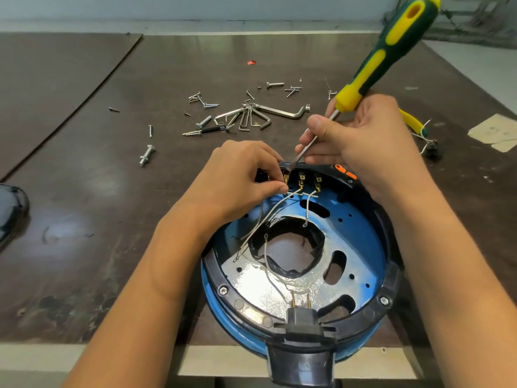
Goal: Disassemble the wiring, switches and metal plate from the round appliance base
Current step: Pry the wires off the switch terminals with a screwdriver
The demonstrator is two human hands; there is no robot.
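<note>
Pinching a brass terminal [286,179] on the round base [393,273] with your left hand [240,175], you grip the screwdriver [391,51] in your right hand [361,144], tip at that terminal.

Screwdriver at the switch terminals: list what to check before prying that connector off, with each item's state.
1. Screwdriver tip on leftmost terminal: ok.
2. Right hand grips the tool's shaft: ok.
3. Left hand pinches that terminal's wire: ok.
4. Neighbouring terminals clear of the tip: ok.
5. Base fully on the table: cannot tell; near end reaches past the edge.
6. Power cord unplugged: cannot tell; inlet faces away.
</note>
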